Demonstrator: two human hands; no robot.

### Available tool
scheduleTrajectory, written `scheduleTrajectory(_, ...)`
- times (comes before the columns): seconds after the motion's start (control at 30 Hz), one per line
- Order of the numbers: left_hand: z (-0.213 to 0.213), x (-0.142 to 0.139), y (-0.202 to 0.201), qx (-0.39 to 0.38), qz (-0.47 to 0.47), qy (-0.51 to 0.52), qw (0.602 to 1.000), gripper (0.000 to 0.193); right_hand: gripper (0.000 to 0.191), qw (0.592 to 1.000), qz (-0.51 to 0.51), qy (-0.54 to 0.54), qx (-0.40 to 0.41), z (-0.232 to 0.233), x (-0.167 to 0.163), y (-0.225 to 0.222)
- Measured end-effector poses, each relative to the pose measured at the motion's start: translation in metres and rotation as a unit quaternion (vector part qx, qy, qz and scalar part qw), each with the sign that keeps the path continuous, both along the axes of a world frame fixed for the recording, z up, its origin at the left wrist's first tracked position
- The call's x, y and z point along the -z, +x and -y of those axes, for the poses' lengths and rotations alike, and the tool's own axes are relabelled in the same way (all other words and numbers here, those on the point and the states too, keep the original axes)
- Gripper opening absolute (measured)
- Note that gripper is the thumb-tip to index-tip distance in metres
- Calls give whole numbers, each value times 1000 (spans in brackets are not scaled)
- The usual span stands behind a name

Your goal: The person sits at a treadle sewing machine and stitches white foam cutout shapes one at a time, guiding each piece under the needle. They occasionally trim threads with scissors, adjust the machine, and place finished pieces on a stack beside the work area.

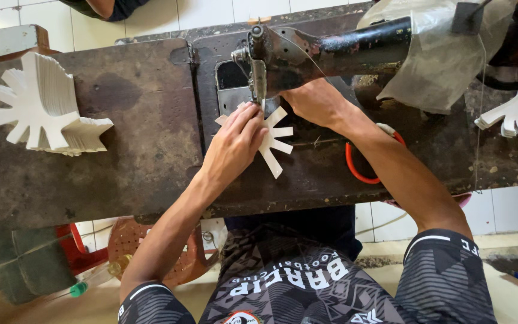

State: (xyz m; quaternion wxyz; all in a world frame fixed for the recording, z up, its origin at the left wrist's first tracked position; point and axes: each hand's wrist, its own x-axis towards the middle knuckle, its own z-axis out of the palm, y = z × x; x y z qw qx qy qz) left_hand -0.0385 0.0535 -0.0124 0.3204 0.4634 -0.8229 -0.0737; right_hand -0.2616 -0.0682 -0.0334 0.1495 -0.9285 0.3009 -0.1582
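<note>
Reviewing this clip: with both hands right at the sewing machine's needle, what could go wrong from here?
1. The left hand presses the white finned piece with fingertips right beside the needle; a slip could likely catch a finger.
2. The right hand sits under the machine arm, partly hidden, so it may be bumped.
3. The stack of white pieces leans on the table and might topple.

We see bare forearms, no gloves; left hand (235, 144) and right hand (316, 102) bare. Dark jersey, grey geometric pattern, white-trimmed short sleeves, white lettering, round chest badge.
</note>
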Motion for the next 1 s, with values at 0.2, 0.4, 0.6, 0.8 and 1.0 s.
scheduleTrajectory(0.2, 3, -2, 11, 12, 5, 9, 1000, 33, 15, 996, 48, -68, -26, -1, -1, -2)
scheduleTrajectory(0.4, 6, -2, 18, 25, 26, 12, 999, 38, 18, 997, 55, -46, -31, -3, -6, -1)
scheduleTrajectory(0.6, 4, -2, 17, 22, 16, 19, 999, 37, 17, 993, 119, -14, -10, -6, -8, -1)
scheduleTrajectory(0.8, -4, -1, 3, -9, -15, 27, 999, 29, 18, 988, 68, -137, -22, -3, -6, 0)
scheduleTrajectory(1.0, -8, 0, -9, -30, -11, 28, 999, 30, 14, 984, 70, -158, 44, 5, 16, -3)
